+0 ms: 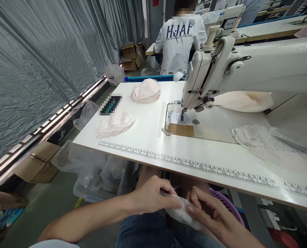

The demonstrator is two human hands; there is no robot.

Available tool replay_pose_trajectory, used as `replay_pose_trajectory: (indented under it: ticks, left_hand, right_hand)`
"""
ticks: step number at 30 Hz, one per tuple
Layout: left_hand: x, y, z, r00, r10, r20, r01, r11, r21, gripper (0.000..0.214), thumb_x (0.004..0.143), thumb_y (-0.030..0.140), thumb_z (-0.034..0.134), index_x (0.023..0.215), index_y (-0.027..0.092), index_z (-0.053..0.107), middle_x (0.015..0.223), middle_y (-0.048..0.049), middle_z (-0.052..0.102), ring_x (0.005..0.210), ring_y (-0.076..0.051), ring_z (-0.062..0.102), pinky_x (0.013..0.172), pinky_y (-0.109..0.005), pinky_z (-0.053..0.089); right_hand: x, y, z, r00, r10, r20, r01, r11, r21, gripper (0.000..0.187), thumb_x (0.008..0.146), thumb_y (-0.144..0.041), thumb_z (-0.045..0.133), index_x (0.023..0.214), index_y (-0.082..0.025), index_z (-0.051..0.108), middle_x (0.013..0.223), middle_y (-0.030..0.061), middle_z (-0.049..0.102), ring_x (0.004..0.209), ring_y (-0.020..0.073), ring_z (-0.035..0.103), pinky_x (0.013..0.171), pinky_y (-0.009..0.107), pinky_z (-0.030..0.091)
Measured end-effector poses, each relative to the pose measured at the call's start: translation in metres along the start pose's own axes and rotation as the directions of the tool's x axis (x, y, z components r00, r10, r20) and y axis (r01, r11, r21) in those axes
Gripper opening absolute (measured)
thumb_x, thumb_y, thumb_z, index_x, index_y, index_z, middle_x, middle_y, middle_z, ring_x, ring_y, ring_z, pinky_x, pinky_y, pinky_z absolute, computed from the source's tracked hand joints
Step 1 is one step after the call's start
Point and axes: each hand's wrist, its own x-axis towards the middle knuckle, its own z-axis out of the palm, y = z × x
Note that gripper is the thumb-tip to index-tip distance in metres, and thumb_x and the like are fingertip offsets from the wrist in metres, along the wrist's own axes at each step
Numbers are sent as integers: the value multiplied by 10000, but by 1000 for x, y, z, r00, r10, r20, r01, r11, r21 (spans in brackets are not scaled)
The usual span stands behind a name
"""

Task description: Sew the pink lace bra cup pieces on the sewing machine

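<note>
Below the table's front edge, over my lap, both hands hold a small piece of white lace fabric (180,210). My left hand (150,198) pinches its left side with curled fingers. My right hand (210,212) grips its right side, fingers closed on the cloth. A white sewing machine (220,69) stands on the white table (148,137) above, its needle (181,115) over the metal plate.
A lace pile (114,124) and a stack of pink pieces (146,91) lie on the table's left. More lace (259,139) lies at the right. A ruler scale (194,165) runs along the front edge. Plastic bags, cardboard boxes (37,165) and a purple basket (227,205) sit below. A person in a white shirt (179,41) stands behind.
</note>
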Motion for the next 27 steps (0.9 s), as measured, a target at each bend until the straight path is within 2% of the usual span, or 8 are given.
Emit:
replay_pose_trajectory:
  ticks: [3,9,12,15,18,23,25,27]
  left_hand:
    - [1,1,-1,998,-51,28,50,998,28,192,668,285,683,699,95,686,670,5,533,622,-92,463,549,-203,333]
    - [4,-3,0,994,-113,8,113,993,-20,254,655,332,676,693,82,658,604,1,531,584,-99,453,535,-215,340]
    - [5,-3,-1,993,-119,1,119,991,-63,242,657,320,674,682,81,644,603,-1,538,583,-100,467,542,-215,353]
    - [5,-1,-3,996,-90,1,90,991,-96,214,662,295,675,660,84,637,640,-2,546,604,-96,477,555,-205,363]
    - [4,1,-9,997,-57,47,61,993,-96,195,651,279,701,668,92,647,678,1,550,635,-93,483,574,-195,372]
    - [6,0,-18,974,-64,218,89,991,-104,250,641,305,734,778,101,686,749,-27,610,693,-116,530,656,-219,420]
    - [7,1,-18,963,-83,255,109,990,-89,260,650,313,727,794,99,693,723,-31,621,673,-118,539,647,-221,429]
    - [9,3,-15,961,-74,267,87,996,-36,242,657,302,720,788,100,700,706,-26,624,663,-116,540,635,-210,425]
  right_hand:
    - [-2,-1,1,999,-40,-5,39,994,-102,322,926,-389,425,681,-226,296,665,-54,324,593,111,320,528,220,295]
    - [-5,-1,6,953,-258,-159,183,908,-377,253,915,-290,444,700,-233,323,760,-18,422,689,137,435,610,246,360]
    - [-6,0,7,963,-195,-185,119,926,-358,206,909,-317,452,732,-237,381,714,-32,435,630,127,434,546,223,352]
    - [-7,1,6,979,-80,-188,31,968,-251,122,871,-361,518,839,-246,491,698,-43,442,617,122,434,531,208,355]
    - [-9,3,2,994,-4,-108,-16,983,-182,141,818,-367,605,862,-250,539,673,-56,456,610,116,416,539,210,331]
    - [-14,3,-9,997,64,46,-44,935,-351,222,829,-331,611,653,-213,542,627,-51,482,613,114,438,554,216,307]
    - [-13,-1,-12,997,49,62,-23,931,-365,138,789,-341,663,756,-236,581,758,-37,547,705,134,491,610,215,352]
    - [-10,-8,-13,998,-1,57,19,949,-314,324,719,-367,731,988,-286,569,992,-18,563,885,173,511,733,228,392]
